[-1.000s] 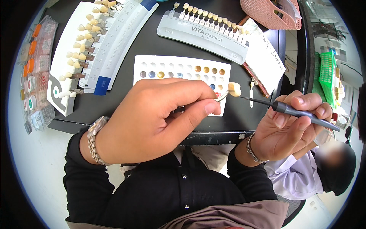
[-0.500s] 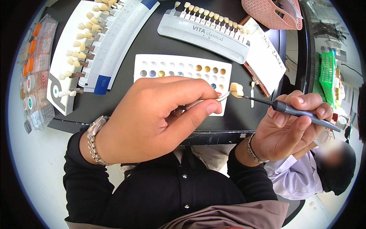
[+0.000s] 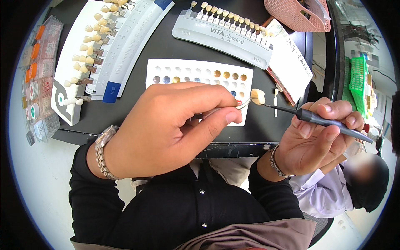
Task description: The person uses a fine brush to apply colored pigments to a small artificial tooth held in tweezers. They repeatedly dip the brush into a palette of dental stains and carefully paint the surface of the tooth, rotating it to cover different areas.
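Note:
My left hand (image 3: 175, 125) is closed on curved silver tweezers (image 3: 245, 104), most of their length hidden inside the fingers. At the tweezers' end sits a cream-coloured dental crown (image 3: 258, 96), held above the table. Between the thumb and fingers of my right hand (image 3: 318, 133) is a thin brush (image 3: 316, 119) with a dark grey handle. Its fine tip points left and meets or nearly meets the crown's lower edge. Beneath my left hand lies a white palette (image 3: 200, 68) with small wells, several filled with brown, blue and yellow colours.
A grey shade guide (image 3: 221, 35) with tooth tabs stands at the back; a larger one (image 3: 118, 54) fills the left. One loose shade tab (image 3: 276, 102) lies right of the palette, near a written-on pad (image 3: 293, 62). A pink basket (image 3: 293, 14) stands far right. Another person (image 3: 333, 187) sits at right.
The crown has tipped slightly and shifted a little at the tweezers' end. The brush tip has moved slightly left along its lower edge. Both hands are otherwise almost still.

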### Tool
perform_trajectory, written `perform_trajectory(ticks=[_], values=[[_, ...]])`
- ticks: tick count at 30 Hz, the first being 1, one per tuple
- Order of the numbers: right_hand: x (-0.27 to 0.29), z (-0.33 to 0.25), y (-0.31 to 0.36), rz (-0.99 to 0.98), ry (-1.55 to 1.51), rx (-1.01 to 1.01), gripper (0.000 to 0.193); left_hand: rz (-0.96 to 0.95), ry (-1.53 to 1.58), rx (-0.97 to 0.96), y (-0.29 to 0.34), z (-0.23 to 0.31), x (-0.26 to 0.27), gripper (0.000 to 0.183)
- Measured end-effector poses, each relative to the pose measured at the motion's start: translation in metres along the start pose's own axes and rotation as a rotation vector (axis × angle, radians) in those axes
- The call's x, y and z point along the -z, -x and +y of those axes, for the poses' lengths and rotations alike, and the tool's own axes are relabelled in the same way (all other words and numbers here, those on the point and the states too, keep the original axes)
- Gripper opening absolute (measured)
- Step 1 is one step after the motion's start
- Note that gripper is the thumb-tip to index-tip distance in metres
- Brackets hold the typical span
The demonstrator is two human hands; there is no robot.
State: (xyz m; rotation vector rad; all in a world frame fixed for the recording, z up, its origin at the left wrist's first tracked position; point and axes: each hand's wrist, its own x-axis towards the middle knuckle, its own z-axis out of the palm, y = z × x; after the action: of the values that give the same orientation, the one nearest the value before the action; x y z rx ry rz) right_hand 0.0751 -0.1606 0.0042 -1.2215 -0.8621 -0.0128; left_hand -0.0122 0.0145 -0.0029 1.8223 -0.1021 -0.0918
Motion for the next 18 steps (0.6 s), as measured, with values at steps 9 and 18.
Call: perform_trajectory(ticks=[9, 18], values=[[0.0021, 0.0008, 0.0, -0.005, -0.004, 0.006, 0.018, 0.005, 0.007, 0.003, 0.0, -0.0001, -0.0002, 0.013], [0.0015, -0.001, -0.001, -0.004, 0.001, 0.023, 0.018, -0.01, 0.038, 0.02, -0.0006, 0.0006, -0.0005, 0.015]])
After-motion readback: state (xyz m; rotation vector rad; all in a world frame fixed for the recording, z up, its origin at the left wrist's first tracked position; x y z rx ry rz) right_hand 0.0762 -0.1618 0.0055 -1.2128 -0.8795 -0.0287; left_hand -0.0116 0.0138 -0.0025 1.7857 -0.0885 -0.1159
